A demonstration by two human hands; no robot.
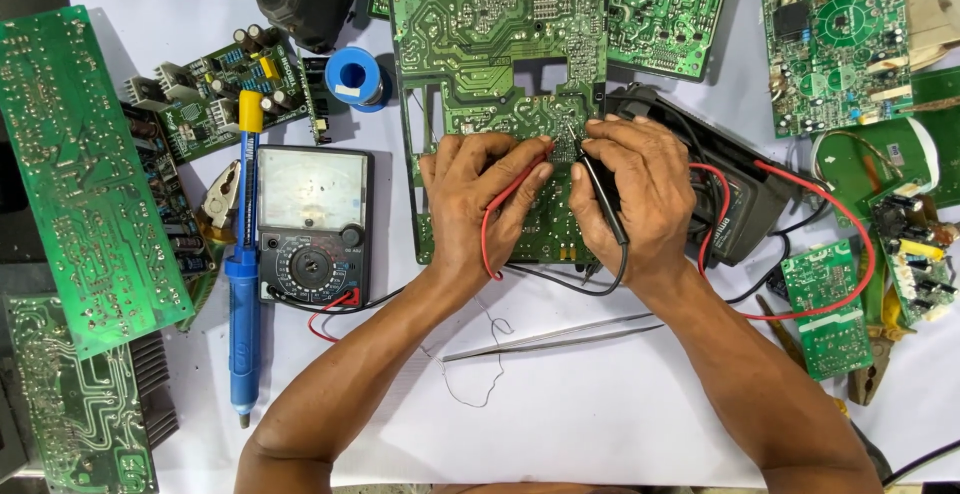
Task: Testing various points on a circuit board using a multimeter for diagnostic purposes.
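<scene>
Left hand (478, 186) and right hand (640, 189) press red probe (515, 186) and black probe (600, 179) onto green circuit board (480, 44).

Two bare forearms are extended upward from the lower edge of the view and are brought together over the large green circuit board (500, 104). The left hand (475, 199) is laid palm-down on the lower part of that board, its fingers curled and pinched near the board's middle. The right hand (640, 194) is set just beside it, on the board's lower right corner, knuckles up, with the thumb and forefinger closed in a pen-like grip. The fingertips of both hands are held close together, almost touching, above the board's centre.
</scene>
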